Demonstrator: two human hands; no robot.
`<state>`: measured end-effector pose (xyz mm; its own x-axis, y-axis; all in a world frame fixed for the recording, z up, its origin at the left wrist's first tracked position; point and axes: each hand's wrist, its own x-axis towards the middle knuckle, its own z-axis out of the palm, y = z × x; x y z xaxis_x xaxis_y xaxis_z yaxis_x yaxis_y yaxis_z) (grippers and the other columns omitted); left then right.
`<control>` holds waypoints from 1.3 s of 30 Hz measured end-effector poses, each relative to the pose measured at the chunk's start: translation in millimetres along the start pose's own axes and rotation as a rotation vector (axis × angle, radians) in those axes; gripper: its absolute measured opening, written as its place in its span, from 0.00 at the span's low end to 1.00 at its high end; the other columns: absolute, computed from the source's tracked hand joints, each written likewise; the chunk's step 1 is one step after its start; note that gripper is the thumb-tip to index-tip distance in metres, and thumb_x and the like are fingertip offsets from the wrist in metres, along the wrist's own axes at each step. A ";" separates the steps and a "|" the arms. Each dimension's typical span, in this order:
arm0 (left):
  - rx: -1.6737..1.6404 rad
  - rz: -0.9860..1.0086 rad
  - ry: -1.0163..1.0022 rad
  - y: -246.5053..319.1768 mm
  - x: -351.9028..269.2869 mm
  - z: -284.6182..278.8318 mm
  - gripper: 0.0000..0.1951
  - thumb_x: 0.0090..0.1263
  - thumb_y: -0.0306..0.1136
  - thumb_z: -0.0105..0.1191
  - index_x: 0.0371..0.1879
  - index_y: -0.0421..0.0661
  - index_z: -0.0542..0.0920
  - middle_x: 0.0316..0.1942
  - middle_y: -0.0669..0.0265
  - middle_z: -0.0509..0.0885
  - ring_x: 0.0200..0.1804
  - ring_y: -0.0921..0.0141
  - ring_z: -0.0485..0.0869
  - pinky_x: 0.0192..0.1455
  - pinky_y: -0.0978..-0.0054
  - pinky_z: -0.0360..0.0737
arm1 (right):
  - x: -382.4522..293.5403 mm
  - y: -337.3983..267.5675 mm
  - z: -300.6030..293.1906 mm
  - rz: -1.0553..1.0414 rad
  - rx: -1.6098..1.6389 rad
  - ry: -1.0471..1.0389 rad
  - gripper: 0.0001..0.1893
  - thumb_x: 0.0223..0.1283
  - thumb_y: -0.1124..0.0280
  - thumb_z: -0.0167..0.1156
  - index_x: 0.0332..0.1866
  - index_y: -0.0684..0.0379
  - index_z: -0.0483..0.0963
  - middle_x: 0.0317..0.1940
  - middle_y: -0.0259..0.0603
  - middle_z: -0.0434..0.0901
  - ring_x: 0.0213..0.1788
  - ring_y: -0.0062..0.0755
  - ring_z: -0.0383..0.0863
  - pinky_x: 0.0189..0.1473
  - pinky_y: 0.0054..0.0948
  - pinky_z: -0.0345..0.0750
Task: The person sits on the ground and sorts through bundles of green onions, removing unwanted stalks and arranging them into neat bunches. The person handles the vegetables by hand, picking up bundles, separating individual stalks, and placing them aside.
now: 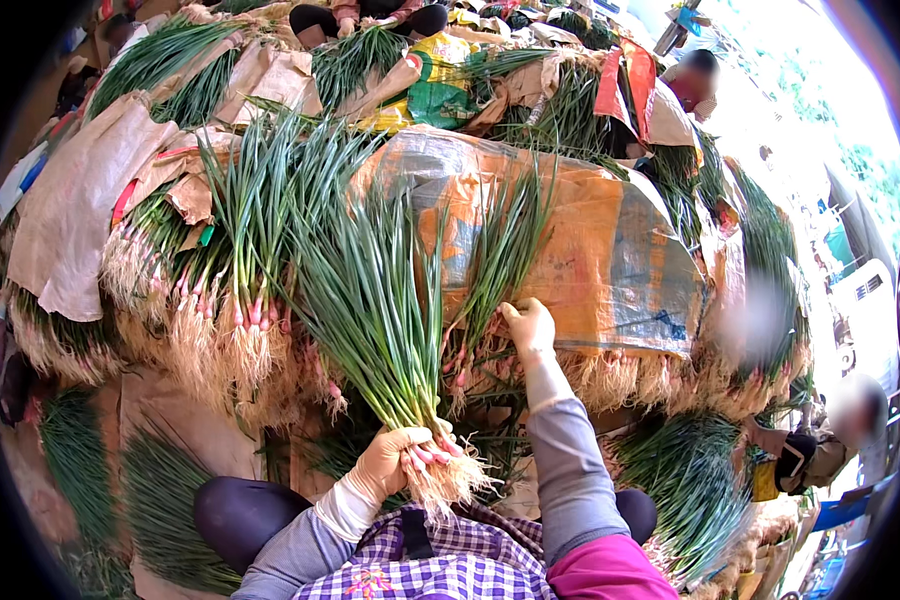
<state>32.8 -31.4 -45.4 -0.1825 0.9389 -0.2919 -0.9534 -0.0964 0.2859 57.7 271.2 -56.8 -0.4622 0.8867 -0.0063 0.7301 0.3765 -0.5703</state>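
My gloved left hand (390,459) is closed around a thick bunch of spring onions (379,307), just above their pink bulbs. Pale roots (450,484) hang below the grip over my lap, while the green leaves fan up and away from me. My gloved right hand (531,324) reaches forward, its fingertips pinched at the right edge of a smaller group of spring onions (495,277). These lie against an orange and grey woven plastic sack (570,255). What exactly sits between the right fingertips is hard to make out.
More rooted spring onions (259,285) are heaped to the left, partly under a brown sack sheet (82,210). Loose piles of leafy onions (169,495) lie by my left knee and another pile (682,480) beyond my right knee. Other people sit around the heap, one (832,442) at right.
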 end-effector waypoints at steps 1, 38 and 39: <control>-0.009 0.010 -0.007 -0.3 1.1 6.0 0.28 0.58 0.23 0.46 0.62 0.38 0.62 0.44 0.50 0.78 0.46 0.52 0.79 0.55 0.55 0.76 | 21.0 15.6 15.8 0.051 0.094 0.031 0.16 0.55 0.62 0.64 0.41 0.66 0.76 0.35 0.50 0.82 0.38 0.41 0.83 0.44 0.32 0.78; -0.127 0.009 -0.036 5.8 -7.6 8.3 0.28 0.60 0.22 0.44 0.63 0.35 0.59 0.43 0.46 0.77 0.41 0.57 0.82 0.47 0.68 0.82 | 40.7 -33.5 -11.1 0.105 0.893 -0.219 0.15 0.54 0.76 0.60 0.46 0.71 0.72 0.28 0.40 0.79 0.28 0.28 0.82 0.23 0.22 0.72; -0.120 0.030 -0.037 5.9 -7.1 15.3 0.28 0.60 0.22 0.45 0.63 0.34 0.59 0.42 0.46 0.77 0.41 0.57 0.82 0.47 0.68 0.81 | 31.7 -26.2 -25.1 -0.002 0.959 -0.362 0.18 0.54 0.75 0.61 0.49 0.72 0.71 0.29 0.41 0.80 0.28 0.26 0.81 0.22 0.20 0.72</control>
<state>32.2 -33.6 -27.6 -0.2043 0.9464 -0.2503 -0.9700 -0.1613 0.1820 36.6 296.2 -21.5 -0.7032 0.6925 -0.1613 0.0929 -0.1354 -0.9864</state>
